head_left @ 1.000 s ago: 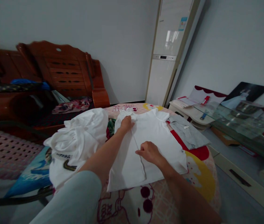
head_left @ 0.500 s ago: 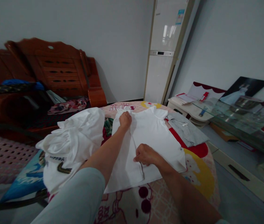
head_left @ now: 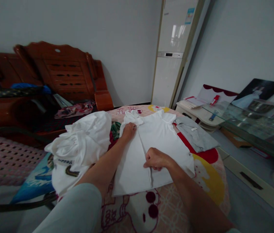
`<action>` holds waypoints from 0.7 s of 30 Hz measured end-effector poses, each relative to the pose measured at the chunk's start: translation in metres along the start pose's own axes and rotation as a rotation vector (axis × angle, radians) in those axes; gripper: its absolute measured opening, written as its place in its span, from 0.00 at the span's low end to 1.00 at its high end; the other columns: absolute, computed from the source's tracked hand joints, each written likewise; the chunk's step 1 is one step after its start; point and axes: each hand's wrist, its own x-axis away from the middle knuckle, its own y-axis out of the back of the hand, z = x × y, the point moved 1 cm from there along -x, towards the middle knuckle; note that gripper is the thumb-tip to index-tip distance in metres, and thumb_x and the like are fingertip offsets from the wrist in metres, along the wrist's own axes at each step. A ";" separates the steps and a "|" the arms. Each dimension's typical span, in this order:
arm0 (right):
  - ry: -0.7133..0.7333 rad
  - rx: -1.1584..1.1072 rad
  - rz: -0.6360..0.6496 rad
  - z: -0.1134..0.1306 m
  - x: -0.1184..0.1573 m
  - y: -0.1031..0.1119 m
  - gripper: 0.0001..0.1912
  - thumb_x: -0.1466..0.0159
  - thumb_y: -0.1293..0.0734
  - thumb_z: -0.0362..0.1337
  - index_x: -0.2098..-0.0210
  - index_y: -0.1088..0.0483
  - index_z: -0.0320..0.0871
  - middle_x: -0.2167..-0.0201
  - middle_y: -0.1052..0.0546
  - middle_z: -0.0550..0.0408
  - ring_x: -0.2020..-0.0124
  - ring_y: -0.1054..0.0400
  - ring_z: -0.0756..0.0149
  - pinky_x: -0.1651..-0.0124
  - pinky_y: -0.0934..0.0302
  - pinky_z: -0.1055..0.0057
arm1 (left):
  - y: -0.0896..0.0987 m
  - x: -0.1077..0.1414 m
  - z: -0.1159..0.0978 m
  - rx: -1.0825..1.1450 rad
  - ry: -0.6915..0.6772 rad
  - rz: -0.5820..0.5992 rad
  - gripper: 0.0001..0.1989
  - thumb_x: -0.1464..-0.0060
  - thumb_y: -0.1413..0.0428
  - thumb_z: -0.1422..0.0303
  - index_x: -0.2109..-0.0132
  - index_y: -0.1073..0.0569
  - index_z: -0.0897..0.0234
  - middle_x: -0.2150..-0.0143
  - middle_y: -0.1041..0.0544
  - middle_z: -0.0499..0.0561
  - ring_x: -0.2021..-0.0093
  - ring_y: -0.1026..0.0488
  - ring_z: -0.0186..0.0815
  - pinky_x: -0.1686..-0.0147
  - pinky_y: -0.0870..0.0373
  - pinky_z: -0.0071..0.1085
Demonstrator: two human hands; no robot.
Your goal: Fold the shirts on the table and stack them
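Head view, left to right: 1 pink woven chair [head_left: 12, 158], cut off by the frame edge. 1 white garment heap [head_left: 88, 136], partly hidden by the left forearm [head_left: 105, 166]; lettering too small to read. 1 left hand [head_left: 129, 131] on the upper fold, fingers curled, undersides concealed; whether they pinch cannot be told. 1 white shirt [head_left: 166, 136], flat on the cloth-covered bench [head_left: 170, 208], 1 side folded inward. 1 right hand [head_left: 156, 158], thumb and fingers pinching the fold's edge. 1 grey garment [head_left: 197, 137], folded. 1 glass shelf [head_left: 238, 117], cut off; contents blurred.
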 end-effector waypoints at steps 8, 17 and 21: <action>0.010 0.210 -0.026 -0.001 -0.001 0.002 0.12 0.47 0.27 0.40 0.78 0.32 0.39 0.87 0.31 0.59 0.87 0.36 0.71 0.81 0.39 0.76 | -0.008 0.022 -0.010 -0.057 -0.068 0.169 0.27 0.36 0.53 0.58 0.34 0.39 0.63 0.29 0.43 0.62 0.30 0.48 0.53 0.34 0.57 0.57; 0.035 0.058 -0.161 -0.014 -0.002 0.014 0.13 0.42 0.30 0.40 0.78 0.32 0.39 0.86 0.31 0.59 0.87 0.37 0.73 0.82 0.42 0.78 | 0.020 -0.007 -0.048 -0.029 -0.132 0.327 0.29 0.39 0.48 0.60 0.36 0.37 0.72 0.35 0.35 0.69 0.35 0.36 0.50 0.38 0.42 0.37; -0.030 -0.063 -0.395 -0.036 -0.002 0.038 0.11 0.38 0.33 0.39 0.74 0.31 0.40 0.85 0.30 0.59 0.88 0.38 0.74 0.82 0.44 0.78 | -0.001 0.010 -0.088 -0.015 -0.223 0.266 0.29 0.36 0.52 0.57 0.33 0.40 0.68 0.32 0.39 0.64 0.32 0.41 0.47 0.36 0.44 0.39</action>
